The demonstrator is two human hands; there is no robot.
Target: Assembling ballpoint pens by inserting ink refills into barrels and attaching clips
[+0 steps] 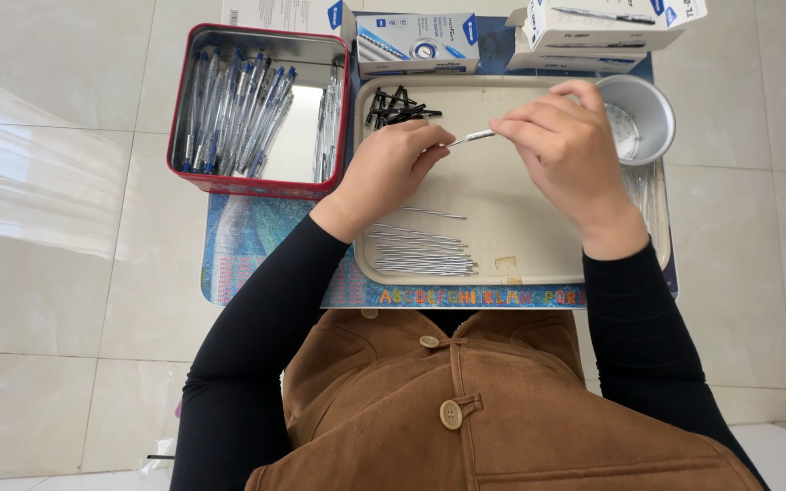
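- Beige plastic tray (502, 195) lies on a blue alphabet mat (256, 241) that covers the small desk, seen from the head camera.
- Left hand (384, 173) hovers over the tray's middle, its fingers (429, 144) pressed together and pinching one end of a thin clear pen barrel (470, 137).
- Right hand (570, 150) meets it from the tray's right side, its fingers (516, 127) pinching the barrel's other end; the barrel sits level between both hands, above the tray.
- Black pen caps (398, 105) lie heaped in the tray's far left corner.
- Thin refills (420, 252) lie in a loose bundle by the tray's near edge, below the left wrist.
- Round metal cup (648, 109) stands at the tray's far right corner.
- Red metal tin (259, 109) of blue-capped pens (229, 114) sits at the mat's far left corner, just beside the tray.
- White and blue cardboard boxes (420, 41) line the mat's far edge.
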